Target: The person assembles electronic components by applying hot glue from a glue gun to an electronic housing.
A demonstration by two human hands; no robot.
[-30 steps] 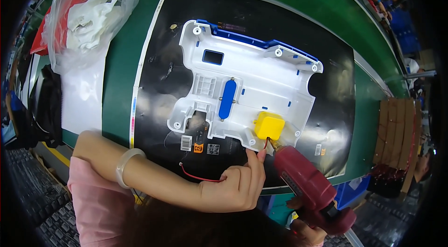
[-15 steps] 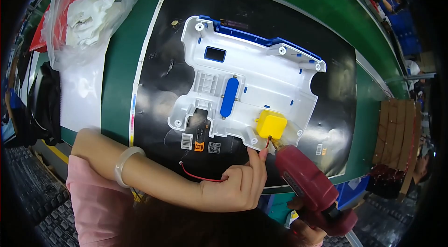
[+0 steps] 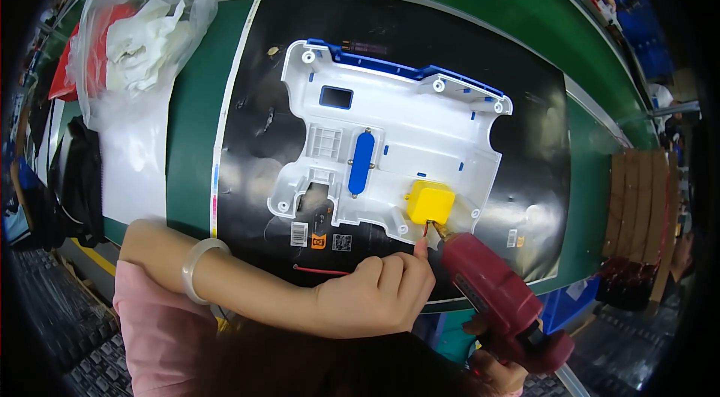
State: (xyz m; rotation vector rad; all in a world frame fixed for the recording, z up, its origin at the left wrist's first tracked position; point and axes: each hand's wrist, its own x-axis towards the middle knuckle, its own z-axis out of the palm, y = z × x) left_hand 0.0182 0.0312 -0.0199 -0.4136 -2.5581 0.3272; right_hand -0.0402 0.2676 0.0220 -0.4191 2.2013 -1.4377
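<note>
A white plastic housing (image 3: pixel 442 131) with blue trim lies with its hollow inside facing up. Near its close right corner sits a yellow square box (image 3: pixel 431 202), with a thin red wire coming out of its near side. My left hand (image 3: pixel 379 292) is closed just in front of the box, thumb and finger pinching that wire. A loose length of red wire (image 3: pixel 322 271) sticks out leftward from under the same hand. With my right hand (image 3: pixel 499 373), partly hidden, I grip a dark red glue gun (image 3: pixel 491 281). Its nozzle points at the box's near edge, by the wire.
Under the housing is a shiny black printed sheet (image 3: pixel 255 164) on a green table (image 3: pixel 187 149). A clear plastic bag (image 3: pixel 150 44) with crumpled white material stands at the far left. Stacked brown cardboard (image 3: pixel 637 206) and a blue bin (image 3: pixel 566 307) are at the right.
The whole view has shifted slightly. My left fingers have drawn a little back from the housing's edge and curled more. The loose wire lies straighter. The glue gun stays at the box.
</note>
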